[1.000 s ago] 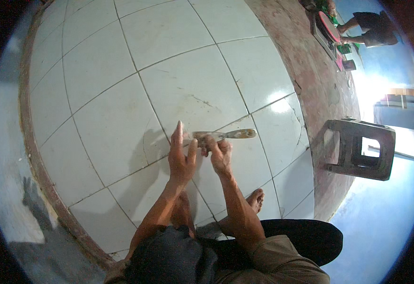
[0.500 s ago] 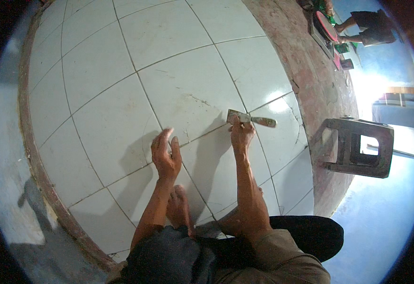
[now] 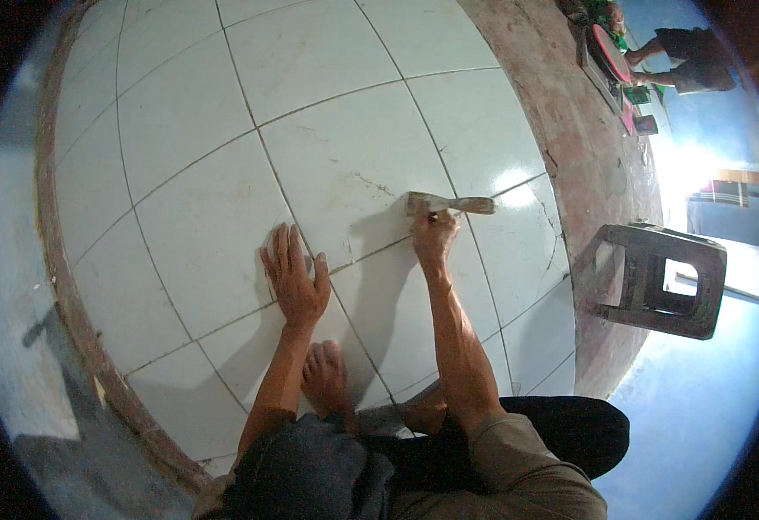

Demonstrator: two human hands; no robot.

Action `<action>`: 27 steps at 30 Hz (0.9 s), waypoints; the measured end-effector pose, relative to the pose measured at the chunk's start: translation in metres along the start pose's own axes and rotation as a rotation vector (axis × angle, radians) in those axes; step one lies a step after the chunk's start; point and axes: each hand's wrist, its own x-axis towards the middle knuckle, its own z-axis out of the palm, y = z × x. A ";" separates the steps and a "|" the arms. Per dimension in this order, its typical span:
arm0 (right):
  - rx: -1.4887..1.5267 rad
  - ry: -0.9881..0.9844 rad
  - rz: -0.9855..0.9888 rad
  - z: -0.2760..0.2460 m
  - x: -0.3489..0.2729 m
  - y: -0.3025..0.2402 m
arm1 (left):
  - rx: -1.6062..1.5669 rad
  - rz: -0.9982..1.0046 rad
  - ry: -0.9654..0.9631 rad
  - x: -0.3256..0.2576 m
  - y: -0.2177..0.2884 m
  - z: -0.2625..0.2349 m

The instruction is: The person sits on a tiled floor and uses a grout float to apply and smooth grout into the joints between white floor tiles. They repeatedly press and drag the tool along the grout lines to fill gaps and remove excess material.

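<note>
My right hand [image 3: 436, 237] is closed around a putty knife [image 3: 475, 205], its flat blade toward the left and its worn handle sticking out to the right. The knife is above the white tiled floor [image 3: 327, 165], near a grout line. To the left, my left hand [image 3: 297, 282] is open over the tiles, palm down with its fingers stretched; it appears to rest on the floor. A dark scratch-like mark [image 3: 371, 184] runs on the tile just left of the blade. My bare foot [image 3: 325, 373] stands behind my left hand.
At right a grey plastic stool [image 3: 665, 282] lies on its side at the edge of a rough reddish floor strip [image 3: 609, 347]. Cracked tiles [image 3: 553, 221] border that strip. Far right, a person [image 3: 687, 61] is near a round pink-rimmed object [image 3: 609, 54]. A wall [image 3: 15, 286] rises at left.
My left hand has turned palm down and spread its fingers on the tiles. My right hand has shifted slightly left and up, and the putty knife has rotated so its handle is more level.
</note>
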 end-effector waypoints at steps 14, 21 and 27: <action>-0.071 -0.015 -0.050 0.009 -0.012 -0.015 | 0.003 0.000 -0.016 0.000 -0.003 -0.002; -0.113 0.048 -0.148 0.015 -0.012 -0.012 | 0.032 -0.005 -0.029 0.000 -0.001 -0.003; -0.179 -0.006 -0.072 0.009 -0.011 -0.018 | 0.033 0.023 -0.002 -0.001 -0.001 0.001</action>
